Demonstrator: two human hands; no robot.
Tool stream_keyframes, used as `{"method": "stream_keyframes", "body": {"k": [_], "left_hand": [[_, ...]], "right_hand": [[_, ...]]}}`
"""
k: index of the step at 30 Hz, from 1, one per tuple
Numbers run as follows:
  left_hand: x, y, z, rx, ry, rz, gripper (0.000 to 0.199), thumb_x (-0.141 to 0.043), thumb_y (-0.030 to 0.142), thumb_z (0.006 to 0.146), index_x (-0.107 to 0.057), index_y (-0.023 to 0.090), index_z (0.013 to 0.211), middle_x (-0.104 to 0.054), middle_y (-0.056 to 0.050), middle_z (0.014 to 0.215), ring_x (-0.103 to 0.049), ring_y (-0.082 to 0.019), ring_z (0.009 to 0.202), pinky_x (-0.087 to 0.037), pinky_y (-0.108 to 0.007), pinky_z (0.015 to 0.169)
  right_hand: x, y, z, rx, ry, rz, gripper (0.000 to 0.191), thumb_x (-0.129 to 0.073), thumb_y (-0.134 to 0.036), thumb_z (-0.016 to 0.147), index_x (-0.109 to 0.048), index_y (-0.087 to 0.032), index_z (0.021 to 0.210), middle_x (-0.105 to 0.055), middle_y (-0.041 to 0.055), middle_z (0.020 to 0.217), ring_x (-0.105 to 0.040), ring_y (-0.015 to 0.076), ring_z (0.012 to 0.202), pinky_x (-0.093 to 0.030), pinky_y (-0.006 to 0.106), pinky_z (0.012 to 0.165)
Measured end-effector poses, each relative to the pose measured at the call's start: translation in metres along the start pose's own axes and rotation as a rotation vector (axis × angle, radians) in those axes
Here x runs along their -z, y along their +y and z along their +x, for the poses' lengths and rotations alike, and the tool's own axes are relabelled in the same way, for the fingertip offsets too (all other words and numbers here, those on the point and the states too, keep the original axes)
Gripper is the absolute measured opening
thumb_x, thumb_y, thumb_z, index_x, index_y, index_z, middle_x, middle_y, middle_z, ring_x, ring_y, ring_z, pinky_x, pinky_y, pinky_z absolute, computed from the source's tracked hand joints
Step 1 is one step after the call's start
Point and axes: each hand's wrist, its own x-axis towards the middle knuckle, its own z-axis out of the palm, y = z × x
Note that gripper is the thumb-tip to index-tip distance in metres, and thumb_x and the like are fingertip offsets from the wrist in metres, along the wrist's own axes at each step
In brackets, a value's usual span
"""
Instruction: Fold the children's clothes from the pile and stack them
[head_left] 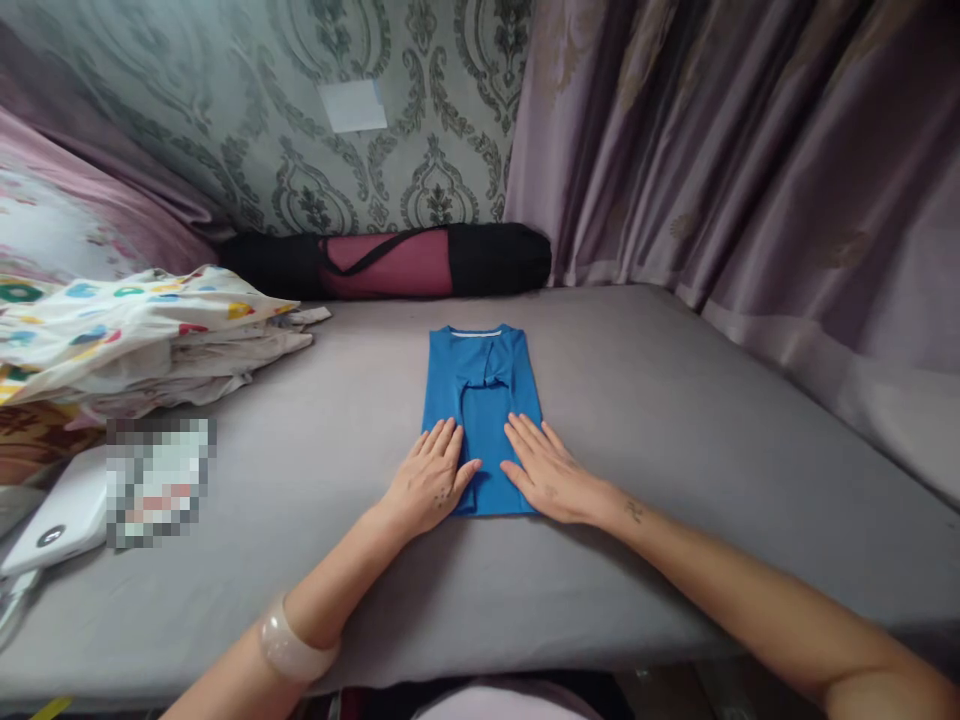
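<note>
A blue shirt (487,425) lies folded into a long, narrow shape on the grey sheet, its neckline at the far end and its sleeves folded inward. My left hand (431,480) rests flat on its near left edge, fingers stretched out. On the near right edge my right hand (551,470) lies flat, fingers spread and pointing away from me. Neither hand grips the cloth. A strip of blue fabric shows between the two thumbs.
A pile of patterned cloth (142,330) sits at the left, with a white device (64,510) and its cable nearer. A black and maroon rolled bag (390,264) lies along the back wall. Curtains (720,150) hang at the right.
</note>
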Motion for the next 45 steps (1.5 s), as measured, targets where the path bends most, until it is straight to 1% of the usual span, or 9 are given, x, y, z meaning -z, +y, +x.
{"method": "stream_keyframes", "body": {"k": [9, 14, 18, 23, 26, 31, 35, 38, 45], "left_hand": [[0.005, 0.007, -0.056, -0.241, 0.063, 0.025, 0.074, -0.032, 0.06, 0.094, -0.031, 0.008, 0.146, -0.033, -0.018, 0.151, -0.028, -0.029, 0.142, -0.032, -0.045, 0.114], [0.013, -0.002, -0.07, -0.307, 0.098, 0.007, 0.049, -0.038, 0.041, 0.098, -0.041, 0.018, 0.142, -0.044, -0.012, 0.146, -0.042, -0.026, 0.134, -0.04, -0.043, 0.109], [0.018, -0.014, -0.073, -0.324, 0.128, -0.026, 0.038, -0.039, 0.032, 0.099, -0.05, 0.024, 0.134, -0.054, -0.009, 0.133, -0.053, -0.022, 0.12, -0.049, -0.038, 0.1], [0.019, -0.02, -0.07, -0.406, 0.156, -0.011, 0.033, -0.038, 0.028, 0.099, -0.057, 0.021, 0.125, -0.061, -0.007, 0.12, -0.056, -0.021, 0.11, -0.051, -0.037, 0.096], [0.019, -0.021, -0.069, -0.459, 0.16, 0.041, 0.032, -0.038, 0.025, 0.099, -0.057, 0.018, 0.124, -0.063, -0.008, 0.118, -0.057, -0.022, 0.108, -0.052, -0.036, 0.092], [0.022, -0.02, -0.066, -0.542, 0.132, 0.1, 0.034, -0.035, 0.016, 0.097, -0.054, 0.012, 0.125, -0.063, -0.012, 0.117, -0.057, -0.023, 0.106, -0.05, -0.036, 0.089], [0.031, -0.018, -0.057, -0.504, 0.119, 0.063, 0.029, -0.034, 0.017, 0.097, -0.058, 0.014, 0.112, -0.065, -0.01, 0.102, -0.06, -0.021, 0.09, -0.051, -0.034, 0.077], [0.043, -0.02, -0.047, -0.452, 0.129, -0.019, 0.027, -0.033, 0.019, 0.098, -0.058, 0.015, 0.108, -0.064, -0.007, 0.089, -0.059, -0.018, 0.079, -0.05, -0.031, 0.071], [0.062, -0.042, -0.003, -0.317, 0.199, -0.268, 0.033, -0.03, 0.025, 0.1, -0.056, 0.018, 0.119, -0.063, -0.008, 0.099, -0.061, -0.016, 0.087, -0.048, -0.027, 0.076]], "right_hand": [[0.002, -0.034, -0.058, 0.153, 0.008, -0.031, 0.064, -0.03, -0.044, 0.099, -0.025, -0.006, 0.15, -0.016, 0.0151, 0.157, -0.012, 0.0256, 0.145, -0.019, 0.046, 0.119], [0.0, -0.031, -0.075, 0.258, 0.059, -0.019, 0.054, -0.037, -0.03, 0.099, -0.03, -0.013, 0.149, -0.025, 0.0112, 0.156, -0.02, 0.0228, 0.144, -0.027, 0.043, 0.117], [0.006, -0.017, -0.079, 0.197, 0.192, -0.033, 0.043, -0.042, -0.024, 0.097, -0.046, -0.016, 0.139, -0.043, 0.0111, 0.146, -0.036, 0.0238, 0.137, -0.038, 0.042, 0.111], [0.022, -0.008, -0.075, 0.239, 0.18, -0.1, 0.024, -0.049, -0.023, 0.095, -0.061, -0.019, 0.115, -0.062, 0.0099, 0.116, -0.059, 0.0231, 0.102, -0.053, 0.04, 0.088], [0.023, -0.006, -0.072, 0.293, 0.175, -0.173, 0.019, -0.05, -0.02, 0.095, -0.062, -0.016, 0.109, -0.062, 0.0099, 0.106, -0.059, 0.0223, 0.092, -0.053, 0.037, 0.08], [0.014, -0.005, -0.07, 0.323, 0.198, -0.263, 0.024, -0.041, -0.007, 0.094, -0.061, -0.013, 0.105, -0.061, 0.0111, 0.102, -0.055, 0.022, 0.091, -0.049, 0.034, 0.076], [0.022, -0.004, -0.063, 0.297, 0.155, -0.251, 0.022, -0.04, -0.008, 0.093, -0.06, -0.017, 0.093, -0.061, 0.0074, 0.094, -0.053, 0.0199, 0.082, -0.046, 0.034, 0.074], [0.037, -0.002, -0.053, 0.265, 0.16, -0.219, 0.022, -0.038, -0.01, 0.094, -0.059, -0.018, 0.093, -0.06, 0.0059, 0.089, -0.053, 0.0196, 0.08, -0.045, 0.034, 0.074], [0.061, 0.023, -0.012, 0.204, 0.257, -0.084, 0.027, -0.032, -0.019, 0.099, -0.059, -0.02, 0.107, -0.061, 0.0072, 0.094, -0.057, 0.0201, 0.089, -0.045, 0.031, 0.077]]}}
